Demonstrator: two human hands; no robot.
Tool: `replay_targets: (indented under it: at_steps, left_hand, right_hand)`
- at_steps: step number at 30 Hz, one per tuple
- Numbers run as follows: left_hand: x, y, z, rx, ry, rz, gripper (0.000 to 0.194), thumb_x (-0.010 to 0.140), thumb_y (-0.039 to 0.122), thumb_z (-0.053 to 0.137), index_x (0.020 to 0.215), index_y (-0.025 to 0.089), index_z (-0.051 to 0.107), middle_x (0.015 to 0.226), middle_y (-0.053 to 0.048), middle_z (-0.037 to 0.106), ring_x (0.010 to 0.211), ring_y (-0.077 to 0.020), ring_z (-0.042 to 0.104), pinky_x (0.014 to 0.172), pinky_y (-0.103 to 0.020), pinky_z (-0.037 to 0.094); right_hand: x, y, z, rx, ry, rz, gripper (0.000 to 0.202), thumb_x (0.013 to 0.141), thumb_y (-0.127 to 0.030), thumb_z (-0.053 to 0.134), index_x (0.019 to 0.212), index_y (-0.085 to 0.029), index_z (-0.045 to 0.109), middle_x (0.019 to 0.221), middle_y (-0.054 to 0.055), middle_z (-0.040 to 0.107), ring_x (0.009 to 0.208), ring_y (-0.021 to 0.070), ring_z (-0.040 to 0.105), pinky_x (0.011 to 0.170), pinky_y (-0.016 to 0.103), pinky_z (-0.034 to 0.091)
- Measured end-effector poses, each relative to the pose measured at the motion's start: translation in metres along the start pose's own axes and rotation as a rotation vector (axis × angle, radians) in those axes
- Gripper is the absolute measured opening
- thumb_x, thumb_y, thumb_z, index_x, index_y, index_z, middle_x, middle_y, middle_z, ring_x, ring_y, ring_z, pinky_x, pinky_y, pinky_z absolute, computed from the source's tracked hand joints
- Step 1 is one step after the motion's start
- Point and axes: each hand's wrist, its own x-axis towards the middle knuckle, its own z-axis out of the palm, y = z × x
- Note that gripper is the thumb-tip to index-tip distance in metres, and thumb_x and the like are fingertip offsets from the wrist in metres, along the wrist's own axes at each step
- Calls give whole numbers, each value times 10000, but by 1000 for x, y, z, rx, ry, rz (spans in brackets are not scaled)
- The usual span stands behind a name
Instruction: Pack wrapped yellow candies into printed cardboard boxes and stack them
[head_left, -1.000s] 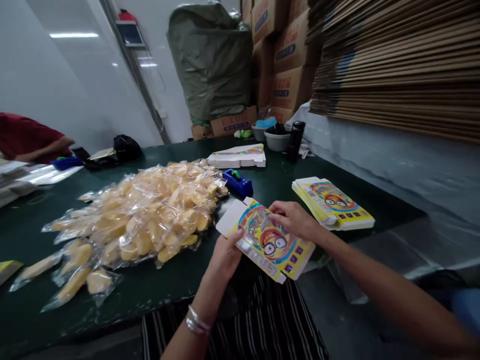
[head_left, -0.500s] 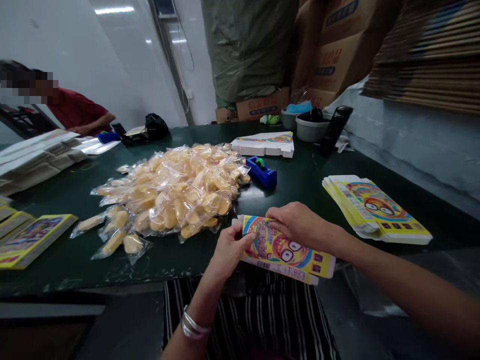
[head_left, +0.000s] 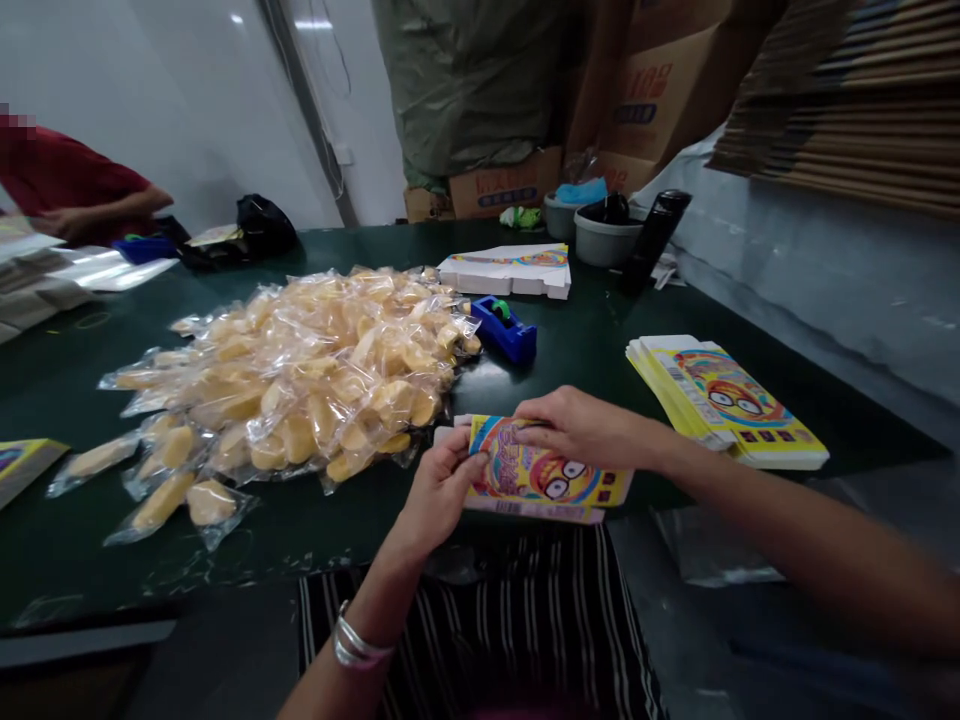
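Observation:
A yellow printed carton (head_left: 536, 480) with a cartoon face in glasses is held at the table's front edge, partly opened out, a white flap showing at its left end. My left hand (head_left: 439, 492) pinches that left end between thumb and fingers. Across the carton's upper edge lies my right hand (head_left: 574, 428), its fingers bent round the edge and partly hidden. Left of my hands spreads a heap of yellow pieces in clear wrappers (head_left: 315, 370). Off to the right rests a stack of flat printed cartons (head_left: 731, 400).
Beyond the heap stand a blue tape dispenser (head_left: 506, 330) and a white stack of cartons (head_left: 510, 272). Grey tubs (head_left: 609, 238) and a black upright object (head_left: 660, 235) sit at the back right. A person in a red shirt (head_left: 75, 180) is at the far left.
The view has shifted to the right, so things appear further left. My hands still grip the carton, which looks tilted more away from me. The right hand's fingers have moved slightly along its upper edge.

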Motion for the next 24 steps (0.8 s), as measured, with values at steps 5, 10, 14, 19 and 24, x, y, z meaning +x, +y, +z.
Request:
replay_targets:
  at_steps: [5, 10, 14, 19, 24]
  left_hand:
    - [2, 5, -13, 257, 30, 112, 154, 825, 348, 702, 820, 202, 752, 844, -38, 724, 812, -202, 644, 813, -303, 522]
    - [4, -7, -20, 158, -92, -71, 365, 825, 491, 668, 956, 164, 765, 878, -81, 750, 851, -247, 678, 844, -361, 535]
    - [3, -9, -16, 96, -85, -170, 461, 849, 563, 609, 749, 140, 759, 729, -77, 724, 715, -213, 645, 737, -318, 532]
    - [4, -10, -9, 7, 19, -186, 396, 819, 521, 662, 787, 135, 747, 716, -59, 720, 679, -194, 644, 656, -279, 515]
    - [13, -9, -8, -30, 24, -202, 384, 773, 512, 711, 734, 130, 716, 663, -52, 706, 589, -172, 632, 604, -279, 515]
  right_hand:
    - [-5, -7, -16, -156, 24, -20, 217, 957, -267, 528, 801, -187, 656, 713, 25, 669, 609, 147, 575, 539, 264, 301]
    - [3, -8, 16, -201, -28, 26, 349, 968, -410, 509, 1250, -211, 564, 1013, 108, 727, 809, 275, 677, 597, 307, 386]
    - [-1, -8, 28, -62, -85, -34, 515, 978, -456, 470, 1420, -192, 438, 1334, 156, 605, 1078, 333, 638, 822, 416, 469]
    - [-2, 0, 23, 352, -60, -99, 419, 1007, -347, 403, 1383, -176, 477, 1340, 100, 598, 1181, 230, 571, 967, 358, 450]
    - [18, 9, 8, 410, -150, -48, 147, 866, -180, 585, 973, -161, 684, 895, 16, 718, 787, 168, 628, 660, 248, 479]
